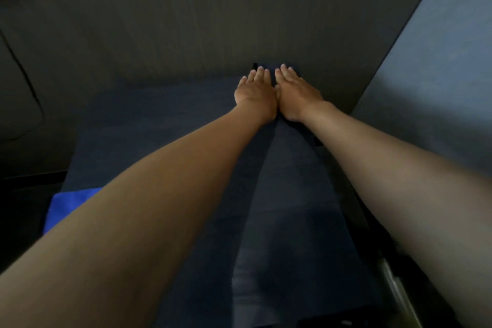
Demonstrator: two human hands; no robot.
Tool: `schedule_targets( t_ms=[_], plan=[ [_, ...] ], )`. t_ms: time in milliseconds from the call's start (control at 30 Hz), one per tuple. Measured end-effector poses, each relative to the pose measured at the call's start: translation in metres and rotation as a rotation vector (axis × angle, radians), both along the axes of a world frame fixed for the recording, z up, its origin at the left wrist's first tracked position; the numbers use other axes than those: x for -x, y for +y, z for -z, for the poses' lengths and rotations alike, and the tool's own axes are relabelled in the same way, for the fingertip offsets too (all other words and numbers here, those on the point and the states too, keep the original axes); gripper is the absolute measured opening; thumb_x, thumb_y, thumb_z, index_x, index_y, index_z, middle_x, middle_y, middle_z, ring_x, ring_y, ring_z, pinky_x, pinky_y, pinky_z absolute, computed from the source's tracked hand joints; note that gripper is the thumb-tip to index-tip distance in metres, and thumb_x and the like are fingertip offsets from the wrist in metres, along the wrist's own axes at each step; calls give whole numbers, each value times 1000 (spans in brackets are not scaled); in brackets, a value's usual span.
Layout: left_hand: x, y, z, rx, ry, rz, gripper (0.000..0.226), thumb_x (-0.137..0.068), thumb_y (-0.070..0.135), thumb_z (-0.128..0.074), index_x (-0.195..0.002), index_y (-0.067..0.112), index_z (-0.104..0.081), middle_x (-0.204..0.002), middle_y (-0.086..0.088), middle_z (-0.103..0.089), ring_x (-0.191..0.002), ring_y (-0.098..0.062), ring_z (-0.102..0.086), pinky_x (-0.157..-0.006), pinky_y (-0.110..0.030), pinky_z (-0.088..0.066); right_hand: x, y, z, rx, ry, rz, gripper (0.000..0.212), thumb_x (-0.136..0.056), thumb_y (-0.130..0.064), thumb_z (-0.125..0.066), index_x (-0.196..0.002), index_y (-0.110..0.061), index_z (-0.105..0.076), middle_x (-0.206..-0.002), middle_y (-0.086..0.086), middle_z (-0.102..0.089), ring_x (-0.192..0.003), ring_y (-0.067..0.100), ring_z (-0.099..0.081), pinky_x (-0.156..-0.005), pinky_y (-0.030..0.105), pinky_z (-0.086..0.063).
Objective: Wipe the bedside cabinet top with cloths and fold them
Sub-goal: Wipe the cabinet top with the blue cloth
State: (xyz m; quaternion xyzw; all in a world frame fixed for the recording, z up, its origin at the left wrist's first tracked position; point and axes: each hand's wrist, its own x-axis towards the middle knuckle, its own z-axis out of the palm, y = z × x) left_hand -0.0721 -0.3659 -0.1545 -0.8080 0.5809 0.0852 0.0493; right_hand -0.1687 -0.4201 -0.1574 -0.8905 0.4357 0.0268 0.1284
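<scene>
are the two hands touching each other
Touching: in the head view the left hand and right hand lie flat, their inner edges meeting near the wrists.

The left hand (256, 93) and right hand (296, 93) lie flat, side by side and touching, on the far end of the cloth (290, 221) — a second cloth (70, 204) lies near-left, under the left forearm.

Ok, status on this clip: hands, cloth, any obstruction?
Left hand and right hand flat, side by side on dark cloth. Bright blue cloth at near left. No obstruction seen.
</scene>
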Motion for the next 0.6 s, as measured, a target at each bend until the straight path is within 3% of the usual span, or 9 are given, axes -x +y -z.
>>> schedule_targets(
  t_ms=[267,600],
  plan=[
    [22,24,0,9,32,4,59,-108,35,-13,-157,8,4,-166,-7,7,-153,-21,3,-125,-37,-3,24,21,-1,-46,-59,4,58,-107,-32,-20,-158,-10,-3,-166,6,5,-153,20,-1,-124,39,-6],
    [107,148,-3,-6,3,-28,58,-108,31,-11,-156,7,11,-165,-7,12,-153,-21,7,-125,-37,-1,106,142,-2,12,-2,-31,57,-108,-27,-18,-157,-5,-2,-166,11,5,-153,21,4,-124,38,-4]
  ],
)
